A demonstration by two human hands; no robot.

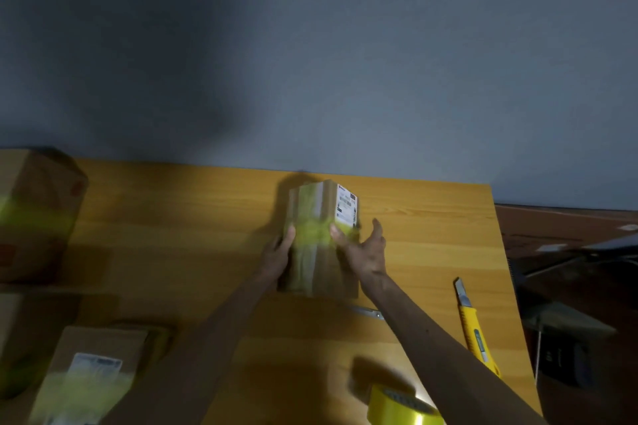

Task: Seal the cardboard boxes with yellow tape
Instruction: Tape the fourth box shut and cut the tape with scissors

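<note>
While the small box [321, 259] is stood on end at the far middle of the table [207, 217], it is held between both hands. The left hand [278, 252] is wrapped round the box's left edge, with the thumb laid on the near face. The right hand [364, 248] is spread wide at the right side: its thumb is pressed on the near face and its fingers are stretched straight upward just beside the box; whether they touch it cannot be told. A band of yellow tape [312, 233] is seen across the box at the level of the thumbs, and a white label [347, 209] is stuck at its upper right. The box is blurred.

A small metal piece [369, 312] is seen on the table just beside the right forearm. A yellow knife [474, 328] is laid near the table's right edge. A roll of yellow tape [404, 407] is placed at the near edge, beside the right forearm. At the near left a taped box [93, 373] with a label is found, and at the far left a large box [34, 214] with a yellow band. A grey wall [310, 45] is seen behind the table.
</note>
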